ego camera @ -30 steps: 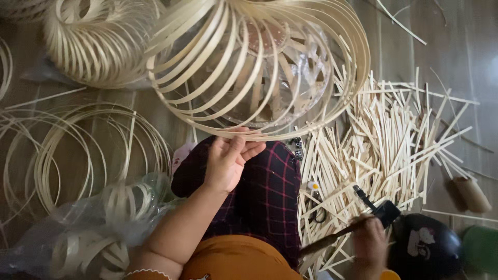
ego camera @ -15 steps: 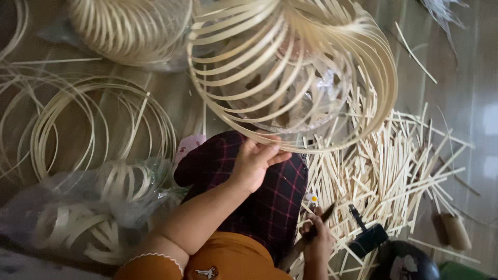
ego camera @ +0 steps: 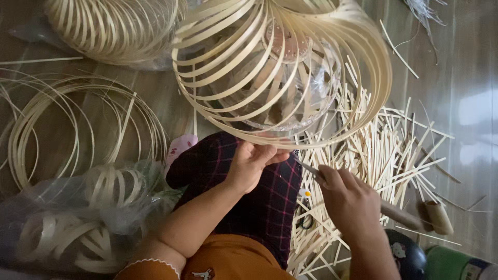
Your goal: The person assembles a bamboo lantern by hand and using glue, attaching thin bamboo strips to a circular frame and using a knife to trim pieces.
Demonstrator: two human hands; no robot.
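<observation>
Floor: plastic bag (ego camera: 67, 218) of bamboo rings (ego camera: 104, 186)

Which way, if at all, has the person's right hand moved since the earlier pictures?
Yes. The right hand has risen from the frame's lower edge, up across the pile of pale bamboo sticks, toward the round bamboo-strip frame.

frame (ego camera: 290, 67): a rounded cage of pale, thin bamboo strips bent into hoops, open between the strips, tilted, with a small round disc showing inside near its top
frame's place: above the lap, its lower rim gripped by the left hand (ego camera: 252, 163), over the floor
stick (ego camera: 310, 169): a thin dark sliver, only a short end showing, pinched in the right hand (ego camera: 348, 199), pointing up-left toward the frame's rim
</observation>
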